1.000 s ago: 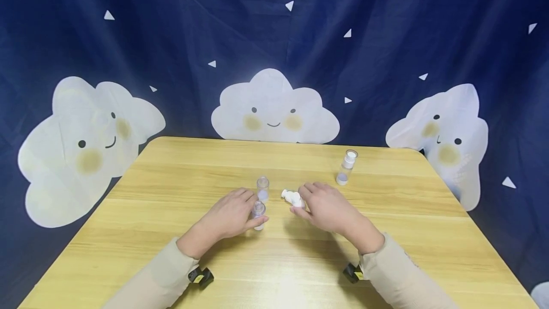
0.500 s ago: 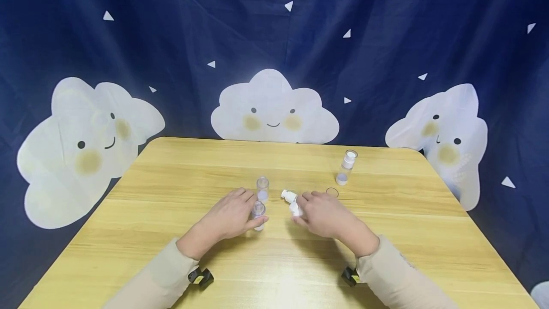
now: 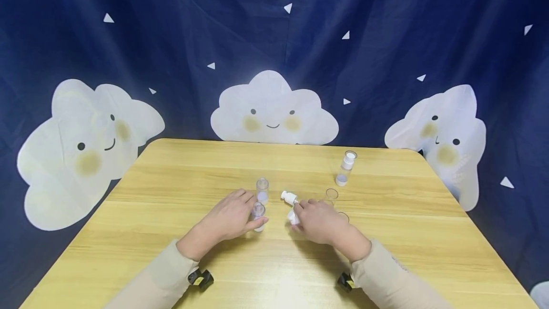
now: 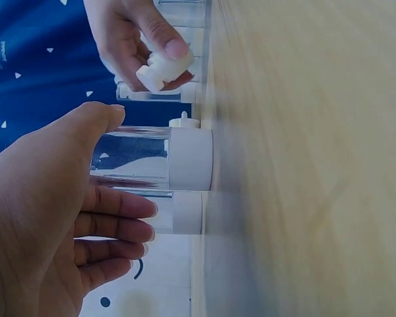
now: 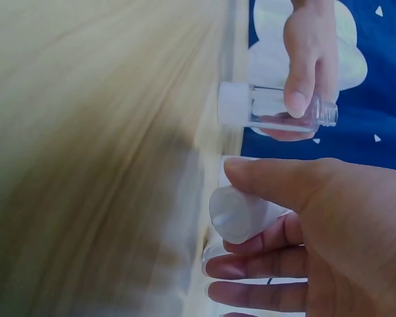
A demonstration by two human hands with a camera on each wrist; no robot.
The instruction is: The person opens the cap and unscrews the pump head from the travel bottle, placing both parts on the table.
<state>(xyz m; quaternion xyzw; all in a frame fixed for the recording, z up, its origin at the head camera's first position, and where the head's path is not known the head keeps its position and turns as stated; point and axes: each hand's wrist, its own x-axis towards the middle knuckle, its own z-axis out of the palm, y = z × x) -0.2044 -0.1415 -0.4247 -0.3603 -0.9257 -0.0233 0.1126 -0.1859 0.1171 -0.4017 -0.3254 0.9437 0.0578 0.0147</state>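
Note:
My left hand (image 3: 231,212) holds a small clear bottle (image 3: 258,210) with a white base, upright on the table, thumb on one side and fingers on the other. Its threaded neck is uncapped in the right wrist view. A second clear bottle (image 3: 262,189) stands just behind it. Between thumb and fingers my right hand (image 3: 319,222) pinches a white pump head (image 5: 234,214), low over the table to the bottle's right. Another white pump head (image 3: 289,198) lies on its side just beyond the right fingers.
Two clear caps, one cap (image 3: 332,189) behind the right hand and another cap (image 3: 344,213) partly hidden by it, show as thin rims. An assembled clear bottle (image 3: 346,168) with a white top stands at the back right of the wooden table (image 3: 206,161). A dark blue curtain (image 3: 184,23) hangs behind.
My right hand has shifted slightly toward me and left with one white pump head, away from the pump head still lying there. The clear caps have come into view. My left hand stays put.

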